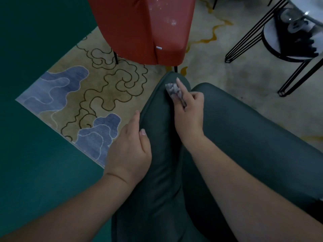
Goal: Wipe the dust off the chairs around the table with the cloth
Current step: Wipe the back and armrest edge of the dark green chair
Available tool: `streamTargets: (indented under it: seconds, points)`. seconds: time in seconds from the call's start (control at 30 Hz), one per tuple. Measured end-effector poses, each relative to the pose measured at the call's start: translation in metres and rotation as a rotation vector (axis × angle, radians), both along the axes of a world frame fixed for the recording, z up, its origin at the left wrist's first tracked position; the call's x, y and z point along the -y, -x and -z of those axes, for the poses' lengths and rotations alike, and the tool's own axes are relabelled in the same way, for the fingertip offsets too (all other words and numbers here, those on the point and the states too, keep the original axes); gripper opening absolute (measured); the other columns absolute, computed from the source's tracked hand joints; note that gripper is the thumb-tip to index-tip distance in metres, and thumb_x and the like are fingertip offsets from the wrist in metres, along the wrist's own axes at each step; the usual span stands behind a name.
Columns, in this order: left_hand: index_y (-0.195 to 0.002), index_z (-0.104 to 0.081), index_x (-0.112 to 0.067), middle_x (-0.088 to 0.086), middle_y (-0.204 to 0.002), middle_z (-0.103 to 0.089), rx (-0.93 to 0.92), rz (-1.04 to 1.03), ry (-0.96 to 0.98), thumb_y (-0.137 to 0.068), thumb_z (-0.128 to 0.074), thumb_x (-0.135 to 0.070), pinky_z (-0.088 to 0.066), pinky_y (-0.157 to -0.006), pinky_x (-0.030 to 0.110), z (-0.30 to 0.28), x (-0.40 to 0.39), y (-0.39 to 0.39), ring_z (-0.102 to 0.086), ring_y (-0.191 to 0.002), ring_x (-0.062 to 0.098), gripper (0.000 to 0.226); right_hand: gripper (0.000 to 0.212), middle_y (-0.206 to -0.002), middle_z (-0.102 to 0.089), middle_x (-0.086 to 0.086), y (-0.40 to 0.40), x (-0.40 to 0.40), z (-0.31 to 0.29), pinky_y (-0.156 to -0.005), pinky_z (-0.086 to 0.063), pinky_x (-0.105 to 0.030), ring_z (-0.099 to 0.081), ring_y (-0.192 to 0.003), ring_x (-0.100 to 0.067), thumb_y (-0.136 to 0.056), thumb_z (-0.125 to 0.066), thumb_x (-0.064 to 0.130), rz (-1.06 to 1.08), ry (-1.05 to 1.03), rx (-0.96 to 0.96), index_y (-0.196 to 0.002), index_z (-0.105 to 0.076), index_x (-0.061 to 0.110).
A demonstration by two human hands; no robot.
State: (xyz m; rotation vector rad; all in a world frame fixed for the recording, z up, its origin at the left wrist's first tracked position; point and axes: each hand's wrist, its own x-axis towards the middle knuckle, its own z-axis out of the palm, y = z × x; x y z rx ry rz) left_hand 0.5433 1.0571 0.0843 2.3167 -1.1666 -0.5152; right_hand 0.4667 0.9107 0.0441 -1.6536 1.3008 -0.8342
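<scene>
Chairs number two in the head view: one dark green chair (pixel 236 137) right under the person, seen from above its backrest, and one red chair (pixel 139 28) beyond it, its back speckled with pale dust. Both stand on one patterned rug (pixel 78 95) with blue cloud shapes and brown curling lines, laid over a teal floor (pixel 26 49). At the upper right, black wire legs and a round lower shelf belong to one table (pixel 272 41). One small grey cloth (pixel 172 89) lies bunched on the rounded top edge of the green chair's back, and the right hand (pixel 189 110) presses it there, with the index finger stretched along it and the other fingers curled around its crumpled end. The left hand (pixel 129 149) rests against the left side of the same backrest, fingers straight and relaxed, thumb lying on the upholstery, gripping nothing. Both forearms are bare.
</scene>
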Motion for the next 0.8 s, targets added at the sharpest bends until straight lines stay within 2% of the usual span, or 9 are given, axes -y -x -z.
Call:
streamTargets:
  seconds: [0.1, 0.17, 0.27, 0.37, 0.47, 0.57, 0.7, 0.8]
  points:
    - [-0.151, -0.024, -0.016, 0.006, -0.148, -0.041, 0.014, 0.014, -0.010, -0.099, -0.032, -0.024, -0.038, -0.097, 0.034, -0.001, 0.001, 0.000, -0.043, -0.130, 0.023, 0.053, 0.051, -0.100, -0.036, 0.003, 0.019, -0.033, -0.004, -0.089, -0.045, -0.019, -0.045, -0.085, -0.006, -0.095, -0.057, 0.022, -0.115, -0.017, -0.018, -0.137, -0.041, 0.047]
    - [-0.151, -0.024, -0.015, 0.010, -0.147, -0.042, 0.017, 0.015, -0.030, -0.099, -0.032, -0.023, -0.040, -0.096, 0.039, 0.000, 0.001, 0.000, -0.044, -0.128, 0.027, 0.053, 0.056, -0.099, -0.036, 0.002, 0.044, -0.073, -0.007, -0.082, -0.042, -0.012, -0.042, -0.079, -0.002, -0.093, -0.060, 0.016, -0.274, 0.100, -0.054, -0.138, -0.037, 0.041]
    - [-0.151, -0.024, -0.015, 0.011, -0.147, -0.042, -0.001, 0.010, -0.035, -0.099, -0.031, -0.021, -0.039, -0.099, 0.040, -0.002, 0.001, -0.001, -0.044, -0.128, 0.029, 0.052, 0.058, -0.096, -0.035, 0.004, 0.085, -0.122, -0.015, -0.083, -0.039, -0.007, -0.043, -0.082, 0.000, -0.090, -0.063, 0.010, -0.452, 0.111, -0.044, -0.139, -0.040, 0.031]
    - [-0.152, -0.021, -0.015, 0.012, -0.145, -0.043, -0.046, 0.027, -0.043, -0.101, -0.031, -0.020, -0.037, -0.102, 0.039, -0.010, 0.001, 0.001, -0.044, -0.128, 0.028, 0.053, 0.050, -0.093, -0.037, 0.008, 0.116, -0.136, -0.029, -0.082, -0.038, -0.007, -0.045, -0.085, -0.001, -0.090, -0.064, 0.018, -0.531, 0.060, -0.115, -0.134, -0.047, 0.033]
    - [-0.154, -0.009, -0.017, 0.013, -0.152, -0.034, -0.086, 0.072, -0.126, -0.103, -0.029, -0.025, -0.034, -0.107, 0.040, -0.019, -0.001, -0.001, -0.038, -0.133, 0.028, 0.056, 0.046, -0.092, -0.039, 0.003, 0.135, -0.134, -0.038, -0.080, -0.041, -0.012, -0.046, -0.081, -0.005, -0.091, -0.064, 0.020, -0.462, 0.053, -0.211, -0.131, -0.049, 0.035]
    - [-0.155, -0.005, -0.019, 0.011, -0.155, -0.025, -0.118, 0.099, -0.204, -0.103, -0.031, -0.029, -0.030, -0.111, 0.041, -0.029, -0.017, 0.001, -0.033, -0.137, 0.028, 0.059, 0.041, -0.089, -0.037, 0.008, 0.150, -0.136, -0.044, -0.078, -0.037, -0.007, -0.046, -0.080, -0.005, -0.092, -0.061, 0.024, -0.347, -0.017, -0.250, -0.132, -0.055, 0.031]
    - [-0.154, -0.007, -0.017, 0.006, -0.160, -0.013, 0.023, 0.170, -0.316, -0.102, -0.031, -0.035, -0.032, -0.108, 0.041, -0.047, -0.068, 0.019, -0.029, -0.139, 0.028, 0.060, 0.038, -0.089, -0.036, 0.012, 0.162, -0.144, -0.055, -0.077, -0.038, -0.012, -0.048, -0.083, -0.010, -0.094, -0.059, 0.028, -0.327, -0.067, -0.287, -0.131, -0.056, 0.033]
    - [-0.154, -0.010, -0.018, 0.001, -0.161, -0.009, 0.155, 0.225, -0.410, -0.102, -0.029, -0.040, -0.035, -0.106, 0.041, -0.063, -0.113, 0.032, -0.030, -0.138, 0.028, 0.060, 0.034, -0.095, -0.042, 0.009, 0.166, -0.158, -0.071, -0.080, -0.043, -0.021, -0.054, -0.091, -0.014, -0.094, -0.058, 0.029, -0.312, -0.102, -0.262, -0.128, -0.059, 0.029]
